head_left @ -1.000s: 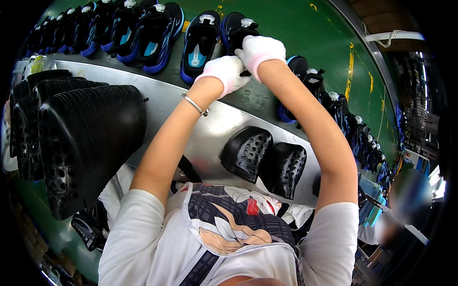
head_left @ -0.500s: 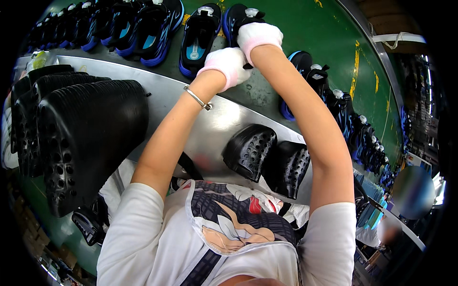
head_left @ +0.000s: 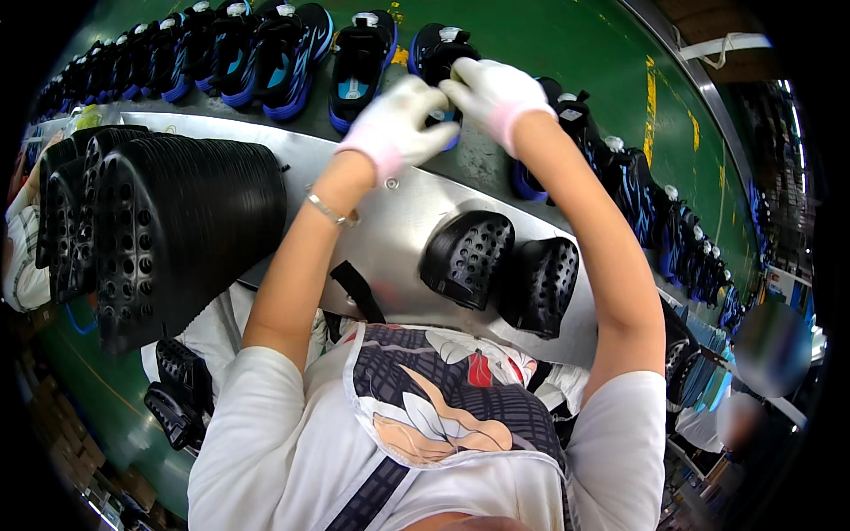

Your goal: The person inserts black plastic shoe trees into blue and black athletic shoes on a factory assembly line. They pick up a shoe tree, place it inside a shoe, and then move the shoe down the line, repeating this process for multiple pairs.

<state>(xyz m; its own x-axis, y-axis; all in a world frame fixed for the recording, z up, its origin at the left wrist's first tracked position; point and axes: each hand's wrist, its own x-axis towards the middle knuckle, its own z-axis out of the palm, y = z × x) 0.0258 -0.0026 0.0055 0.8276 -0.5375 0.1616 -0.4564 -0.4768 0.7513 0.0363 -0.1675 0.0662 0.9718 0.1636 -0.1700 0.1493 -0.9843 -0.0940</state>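
A black sneaker with a blue sole (head_left: 428,44) stands on the green surface beyond the metal ledge, its toe pointing away from me. My right hand (head_left: 506,96), in a white glove with a pink cuff, bends its fingers around the right side of the sneaker's opening. Over the heel end hovers my left hand (head_left: 398,124), gloved alike and slightly blurred, its thumb and fingers apart with nothing between them. Part of the sneaker's heel is hidden behind both hands. Another such sneaker (head_left: 361,60) stands just left of it.
More sneakers line up to the left (head_left: 288,66) and down the right side (head_left: 620,168). On the metal ledge (head_left: 390,239) lie two black perforated plastic shoe inserts (head_left: 467,258). Nested stacks of similar black inserts (head_left: 195,212) rise at the left. A person (head_left: 708,425) is at far right.
My left hand has let go of the sneaker's heel and opened, drawing back leftward. My right hand has shifted slightly right and down, staying at the sneaker.
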